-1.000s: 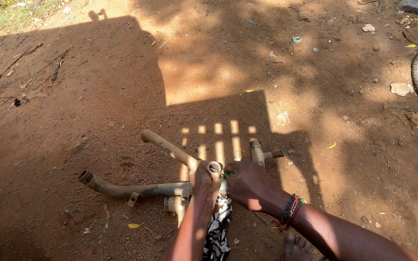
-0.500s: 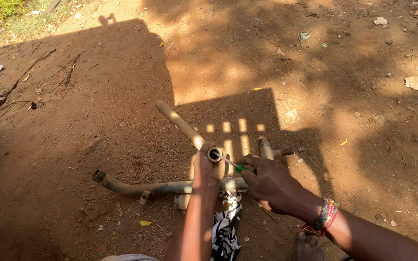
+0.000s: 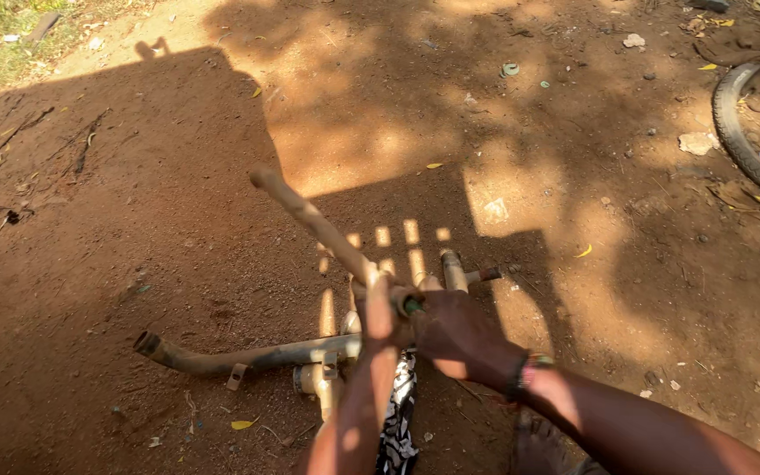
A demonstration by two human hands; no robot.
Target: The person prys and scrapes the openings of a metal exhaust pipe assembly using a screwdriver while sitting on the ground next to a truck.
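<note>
Head view is showing the right hand (image 3: 459,339) closing its grip around the bicycle frame (image 3: 310,356) on the red dirt ground (image 3: 134,220). Left hand (image 3: 378,303) is pressing against the same joint, its grip unclear; work is looking midway, frame stripped bare.

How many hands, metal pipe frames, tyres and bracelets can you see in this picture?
Bare hands: 2, left hand and right hand
Rusty cream-painted metal pipe frame: 1
Black rubber tyre lying on the dirt: 1
Beaded bracelet on the right wrist: 1
Total: 5
</note>
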